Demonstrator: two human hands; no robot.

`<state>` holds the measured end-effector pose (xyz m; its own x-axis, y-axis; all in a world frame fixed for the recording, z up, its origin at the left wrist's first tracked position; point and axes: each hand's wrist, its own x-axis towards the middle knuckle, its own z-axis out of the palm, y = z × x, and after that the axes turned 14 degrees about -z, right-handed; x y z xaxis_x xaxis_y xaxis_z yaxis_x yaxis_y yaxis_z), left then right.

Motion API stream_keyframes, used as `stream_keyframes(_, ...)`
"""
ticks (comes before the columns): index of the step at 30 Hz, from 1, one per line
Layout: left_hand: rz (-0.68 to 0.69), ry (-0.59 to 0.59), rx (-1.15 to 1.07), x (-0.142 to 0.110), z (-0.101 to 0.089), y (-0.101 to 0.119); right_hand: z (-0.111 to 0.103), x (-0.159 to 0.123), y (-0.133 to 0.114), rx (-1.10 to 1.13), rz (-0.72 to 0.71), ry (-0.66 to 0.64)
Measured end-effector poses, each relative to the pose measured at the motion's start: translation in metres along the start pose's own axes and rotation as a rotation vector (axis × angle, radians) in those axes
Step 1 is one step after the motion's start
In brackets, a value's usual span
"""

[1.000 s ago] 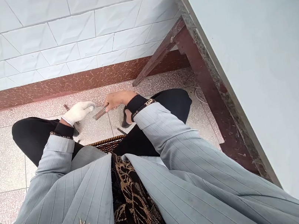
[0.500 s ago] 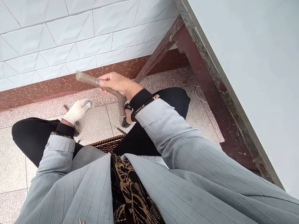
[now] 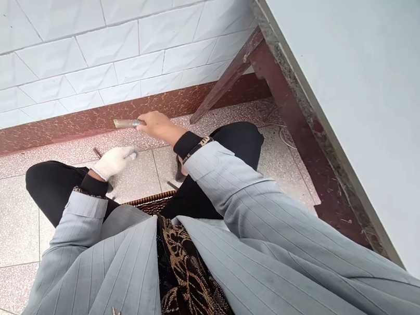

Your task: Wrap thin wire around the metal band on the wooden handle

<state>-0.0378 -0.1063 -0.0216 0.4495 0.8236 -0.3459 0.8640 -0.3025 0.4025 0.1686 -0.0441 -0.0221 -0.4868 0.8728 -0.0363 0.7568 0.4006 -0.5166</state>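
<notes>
My right hand [image 3: 158, 126] is bare and closed around a brown wooden stick [image 3: 123, 123]. Grey wire is wound around the stick just ahead of my fingers. Its light, blunt end points left, while the rest is hidden behind my hand and wrist. Lower and to the left, my left hand [image 3: 114, 161] wears a white knitted glove. Its fingers are pressed together, with a greyish spot at the tips; whether that is a small object or the glove itself I cannot make out. The two hands are apart, above the floor between my knees.
A white-topped table [image 3: 371, 75] with a dark red frame [image 3: 294, 118] stands close on my right. Ahead is a white tiled wall [image 3: 60, 53] with a red-brown skirting [image 3: 71, 126]. A wicker seat edge [image 3: 149, 201] shows beneath me, above the speckled tile floor [image 3: 1, 215].
The stick's end has dropped and now lies nearly level; its bent rear part, visible before, is now hidden. My right hand has shifted slightly left, my left hand slightly right and down.
</notes>
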Motion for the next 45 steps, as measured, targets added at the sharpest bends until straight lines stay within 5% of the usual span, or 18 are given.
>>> stream_keyframes(6, -0.042, 0.031, 0.159, -0.006, -0.019, 0.001, 0.007, -0.015, -0.015, -0.185, -0.232, -0.365)
stream_keyframes(11, -0.054, 0.073, 0.075, -0.001, -0.047, -0.016, 0.000, -0.019, -0.011, 0.071, -0.417, -0.533)
stream_keyframes(15, -0.078, 0.096, -0.121, 0.002, -0.056, -0.036, -0.020, -0.021, -0.008, 0.345, -0.473, -0.401)
stream_keyframes(19, -0.155, 0.090, -0.440, 0.004, -0.038, -0.043, -0.036, -0.023, -0.014, 0.632, -0.423, -0.148)
stream_keyframes(26, -0.007, -0.025, -0.544, 0.006, -0.012, -0.035, -0.021, -0.012, -0.018, 0.932, -0.141, 0.087)
stream_keyframes(32, 0.041, -0.040, -0.188, 0.008, -0.003, -0.031, -0.011, -0.004, 0.008, 0.496, 0.074, 0.119)
stream_keyframes(37, 0.034, 0.009, -0.056, 0.007, -0.006, -0.024, -0.004, 0.002, 0.012, 0.023, -0.015, -0.006)
stream_keyframes(45, -0.069, 0.155, 0.113, 0.009, -0.038, -0.030, -0.001, -0.003, 0.001, -0.059, -0.250, -0.434)
